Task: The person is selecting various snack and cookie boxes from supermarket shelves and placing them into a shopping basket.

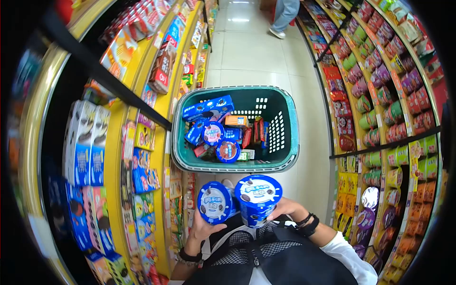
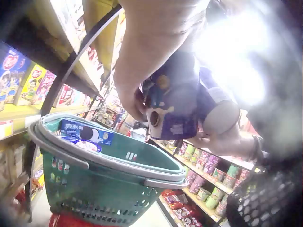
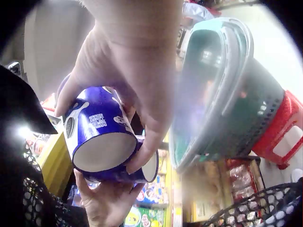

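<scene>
Two blue paper tubs of cookies are held side by side at the front of the body. My left hand (image 1: pixel 202 230) grips the left tub (image 1: pixel 213 203), its printed lid tipped up toward the head camera. Around the right tub (image 1: pixel 258 194), which has a whiter lid, curl the fingers of my right hand (image 1: pixel 289 209). In the right wrist view the white bottom (image 3: pixel 106 152) of one tub shows, with the other tub partly hidden behind it. Just ahead stands a green shopping basket (image 1: pixel 178 154) with similar tubs, a blue cookie box (image 1: pixel 207 107) and other packets inside.
Snack shelves (image 1: pixel 111 175) line the left side, and shelves of cup and bag goods (image 1: pixel 380 118) the right. The basket rests on something red (image 3: pixel 284 132). Farther along the tiled floor (image 1: pixel 242 57) stands a person in jeans (image 1: pixel 285 16).
</scene>
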`<state>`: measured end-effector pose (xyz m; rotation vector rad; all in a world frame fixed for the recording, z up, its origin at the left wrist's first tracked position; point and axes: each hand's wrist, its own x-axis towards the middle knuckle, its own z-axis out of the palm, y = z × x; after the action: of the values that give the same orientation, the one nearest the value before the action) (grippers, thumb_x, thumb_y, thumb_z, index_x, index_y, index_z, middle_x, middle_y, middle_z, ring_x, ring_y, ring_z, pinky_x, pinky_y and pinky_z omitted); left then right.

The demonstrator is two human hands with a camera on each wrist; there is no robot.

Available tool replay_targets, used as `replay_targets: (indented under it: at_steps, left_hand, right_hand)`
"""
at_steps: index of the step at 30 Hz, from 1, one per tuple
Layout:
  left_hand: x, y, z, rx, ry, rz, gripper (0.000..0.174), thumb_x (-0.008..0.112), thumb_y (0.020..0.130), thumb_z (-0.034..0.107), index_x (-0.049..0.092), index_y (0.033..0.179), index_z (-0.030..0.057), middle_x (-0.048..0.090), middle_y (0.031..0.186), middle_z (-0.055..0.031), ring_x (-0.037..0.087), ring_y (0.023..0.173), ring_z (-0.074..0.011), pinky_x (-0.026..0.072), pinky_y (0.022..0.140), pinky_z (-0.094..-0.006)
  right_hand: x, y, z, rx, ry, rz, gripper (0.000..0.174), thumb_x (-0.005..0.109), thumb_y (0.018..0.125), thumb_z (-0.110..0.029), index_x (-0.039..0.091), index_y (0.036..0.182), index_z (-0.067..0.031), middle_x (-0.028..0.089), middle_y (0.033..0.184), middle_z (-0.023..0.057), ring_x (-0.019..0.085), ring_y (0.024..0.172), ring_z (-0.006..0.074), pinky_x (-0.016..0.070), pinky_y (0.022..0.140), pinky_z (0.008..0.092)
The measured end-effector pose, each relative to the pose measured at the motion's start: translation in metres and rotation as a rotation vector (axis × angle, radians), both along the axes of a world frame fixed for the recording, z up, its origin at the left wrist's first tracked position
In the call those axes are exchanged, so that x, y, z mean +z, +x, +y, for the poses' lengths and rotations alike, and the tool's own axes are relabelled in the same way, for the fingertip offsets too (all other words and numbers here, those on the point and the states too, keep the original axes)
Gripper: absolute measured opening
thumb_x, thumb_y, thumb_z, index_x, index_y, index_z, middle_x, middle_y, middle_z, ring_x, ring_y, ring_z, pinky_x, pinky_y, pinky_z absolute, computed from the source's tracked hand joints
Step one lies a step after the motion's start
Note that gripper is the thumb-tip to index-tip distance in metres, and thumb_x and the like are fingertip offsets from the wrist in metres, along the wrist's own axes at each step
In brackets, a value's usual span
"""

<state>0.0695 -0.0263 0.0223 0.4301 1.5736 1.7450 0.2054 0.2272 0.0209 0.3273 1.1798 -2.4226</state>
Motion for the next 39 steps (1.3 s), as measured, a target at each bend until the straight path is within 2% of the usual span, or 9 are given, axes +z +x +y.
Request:
replay_targets:
  at_steps: [3, 5, 10, 13, 15, 18, 27, 35, 39]
  left_hand:
    - [0.002, -0.047, 0.026, -0.158, 0.231, -0.2, 0.117, 0.087, 0.057, 0.034, 0.013, 0.14, -0.0023, 0.037, 0.134, -0.0138, 0.039, 0.123, -0.0211, 0.0317, 0.104, -0.0353]
    - [0.015, -0.072, 0.046, -0.141, 0.26, -0.44, 0.097, 0.074, 0.073, 0.039, 0.018, 0.14, -0.0029, 0.04, 0.133, -0.0129, 0.043, 0.12, -0.0203, 0.0336, 0.102, -0.0344]
    - [0.008, -0.111, 0.081, -0.352, -0.05, -0.277, 0.07, 0.066, 0.081, 0.016, 0.028, 0.136, -0.0033, 0.044, 0.13, -0.0131, 0.049, 0.112, -0.0174, 0.0385, 0.097, -0.0318]
    - [0.021, -0.116, 0.103, -0.35, -0.125, -0.152, 0.07, 0.065, 0.079, 0.01, 0.028, 0.136, -0.0027, 0.043, 0.131, -0.0146, 0.048, 0.114, -0.0179, 0.0394, 0.095, -0.0314]
    - [0.028, -0.117, 0.113, -0.381, -0.229, -0.142, 0.083, 0.072, 0.073, 0.017, 0.024, 0.138, -0.0021, 0.042, 0.132, -0.0181, 0.046, 0.118, -0.0227, 0.0375, 0.098, -0.0335]
    - [0.04, -0.114, 0.13, -0.639, -0.383, 0.368, 0.111, 0.084, 0.055, 0.035, 0.021, 0.139, -0.0018, 0.037, 0.133, -0.0235, 0.038, 0.125, -0.0335, 0.0313, 0.103, -0.0397]
    - [0.019, -0.109, 0.176, -0.406, -0.46, 0.324, 0.107, 0.086, 0.051, 0.028, 0.025, 0.135, 0.0017, 0.036, 0.126, -0.0194, 0.039, 0.119, -0.0333, 0.0346, 0.1, -0.0409]
    - [0.022, -0.131, 0.249, -0.375, -0.541, 0.812, 0.102, 0.085, 0.052, 0.027, 0.028, 0.132, -0.001, 0.041, 0.123, -0.0212, 0.045, 0.114, -0.0357, 0.0396, 0.095, -0.041]
    - [0.008, -0.122, 0.277, -0.425, -0.492, 0.76, 0.1, 0.084, 0.054, 0.027, 0.028, 0.132, -0.0023, 0.04, 0.122, -0.0215, 0.044, 0.113, -0.0357, 0.0398, 0.094, -0.0403]
  right_hand:
    - [0.006, -0.008, 0.01, -0.12, 0.045, -0.02, 0.087, 0.084, 0.058, -0.012, 0.039, 0.131, -0.0005, 0.053, 0.123, 0.0085, 0.049, 0.111, 0.0176, 0.0383, 0.098, 0.0333]
    - [0.011, -0.012, 0.017, -0.187, 0.013, -0.037, 0.088, 0.085, 0.057, -0.011, 0.039, 0.131, -0.0007, 0.053, 0.124, 0.0086, 0.049, 0.112, 0.0182, 0.0384, 0.098, 0.0336]
    - [0.031, -0.026, 0.034, -0.216, 0.046, -0.138, 0.094, 0.086, 0.055, -0.01, 0.035, 0.133, -0.0007, 0.052, 0.125, 0.0096, 0.048, 0.114, 0.0179, 0.0378, 0.099, 0.0341]
    - [0.024, -0.023, 0.047, -0.202, 0.154, -0.133, 0.093, 0.086, 0.056, -0.01, 0.035, 0.133, -0.0011, 0.051, 0.126, 0.0093, 0.048, 0.114, 0.0178, 0.0378, 0.099, 0.0335]
    - [0.022, -0.022, 0.056, -0.215, 0.087, -0.168, 0.093, 0.086, 0.057, -0.011, 0.034, 0.133, -0.0015, 0.051, 0.126, 0.009, 0.048, 0.114, 0.0176, 0.0376, 0.099, 0.0331]
    - [0.015, -0.023, 0.073, -0.135, 0.098, -0.135, 0.093, 0.086, 0.057, -0.014, 0.034, 0.133, -0.0011, 0.051, 0.125, 0.0088, 0.048, 0.114, 0.0172, 0.0371, 0.099, 0.0325]
    - [0.004, -0.003, 0.133, -0.296, 0.121, -0.161, 0.093, 0.086, 0.055, -0.013, 0.035, 0.131, 0.0003, 0.053, 0.122, 0.0088, 0.05, 0.112, 0.0174, 0.0383, 0.098, 0.0336]
    - [0.002, 0.007, 0.156, -0.45, 0.197, -0.173, 0.092, 0.084, 0.057, -0.013, 0.033, 0.133, -0.0004, 0.051, 0.124, 0.0096, 0.049, 0.112, 0.0188, 0.0383, 0.099, 0.0343]
    - [0.0, 0.009, 0.151, -0.416, 0.182, -0.184, 0.094, 0.084, 0.059, -0.017, 0.031, 0.135, -0.0008, 0.05, 0.125, 0.01, 0.05, 0.112, 0.0188, 0.0393, 0.098, 0.0344]
